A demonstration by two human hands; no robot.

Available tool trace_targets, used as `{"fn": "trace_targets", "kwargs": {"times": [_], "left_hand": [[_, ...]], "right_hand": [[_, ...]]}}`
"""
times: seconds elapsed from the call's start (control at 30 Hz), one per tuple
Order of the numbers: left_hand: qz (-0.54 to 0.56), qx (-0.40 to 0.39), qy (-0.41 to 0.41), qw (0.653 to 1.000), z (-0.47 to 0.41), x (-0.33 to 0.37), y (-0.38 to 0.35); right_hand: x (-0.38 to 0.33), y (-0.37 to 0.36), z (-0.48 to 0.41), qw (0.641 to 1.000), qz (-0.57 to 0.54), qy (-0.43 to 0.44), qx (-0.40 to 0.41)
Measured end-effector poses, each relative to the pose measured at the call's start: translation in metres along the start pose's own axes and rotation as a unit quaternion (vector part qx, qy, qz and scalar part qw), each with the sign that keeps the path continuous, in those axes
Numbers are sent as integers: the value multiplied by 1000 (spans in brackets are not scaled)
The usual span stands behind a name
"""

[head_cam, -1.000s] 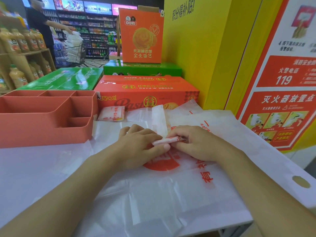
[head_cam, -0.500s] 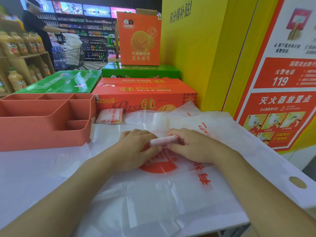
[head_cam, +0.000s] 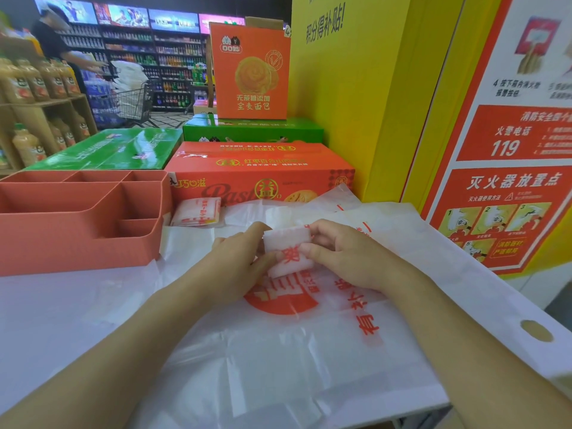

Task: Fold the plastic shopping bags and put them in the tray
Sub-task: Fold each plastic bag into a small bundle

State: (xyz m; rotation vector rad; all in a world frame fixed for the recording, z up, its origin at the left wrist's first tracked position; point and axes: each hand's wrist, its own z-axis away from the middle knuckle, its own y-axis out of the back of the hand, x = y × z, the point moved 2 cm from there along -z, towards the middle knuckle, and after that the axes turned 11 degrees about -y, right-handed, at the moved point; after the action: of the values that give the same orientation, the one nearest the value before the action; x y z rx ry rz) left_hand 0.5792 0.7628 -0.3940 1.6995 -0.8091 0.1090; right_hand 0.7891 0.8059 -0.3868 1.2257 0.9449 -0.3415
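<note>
Nearest: unfolded bags (head_cam: pixel 278 360), white w/ red print, lie flat and overlapping across the counter (head_cam: pixel 46 320), 1 handle hole showing at the right edge. Prob. spread there as stock yet to fold; they double as the work surface.

Just above them both forearms come in and meet at the folded bag (head_cam: pixel 286 252), a small thick white packet w/ a red character on top. Left hand (head_cam: pixel 235 267) pinches its left edge, fingers curled round it. Right hand (head_cam: pixel 343 258) grips the right edge the same way. Packet is tilted, near edge low over the flat bags, far edge raised. I'd judge the 2-sided squeeze is to keep the slick layers from springing open. Fold looks done or nearly; what's left for this one is the move into the tray.

Beyond, to the left: a 2nd folded bag (head_cam: pixel 196 212) lies just beside the tray (head_cam: pixel 77 243), outside it, not in a compartment. Tray is coral w/ several compartments and sits close on the left, so the reach is short.

Behind: orange carton (head_cam: pixel 263 168), green carton (head_cam: pixel 117 150), yellow wall (head_cam: pixel 356 103). Far bg: a shopper (head_cam: pixel 52 41) w/ a cart (head_cam: pixel 127 100) by the shelves.
</note>
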Motion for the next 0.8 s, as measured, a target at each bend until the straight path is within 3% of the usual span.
{"fn": "trace_targets", "kwargs": {"times": [0.33,0.53,0.8], "left_hand": [[-56,0,16,998,-2,-1,-2],[-86,64,41,993,-2,-7,-4],[-156,-36,-2,987,-2,-6,-10]], "right_hand": [[0,-4,-3,999,44,-10,19],[1,-8,-9,989,138,-17,59],[-6,-15,-4,980,195,27,25]]}}
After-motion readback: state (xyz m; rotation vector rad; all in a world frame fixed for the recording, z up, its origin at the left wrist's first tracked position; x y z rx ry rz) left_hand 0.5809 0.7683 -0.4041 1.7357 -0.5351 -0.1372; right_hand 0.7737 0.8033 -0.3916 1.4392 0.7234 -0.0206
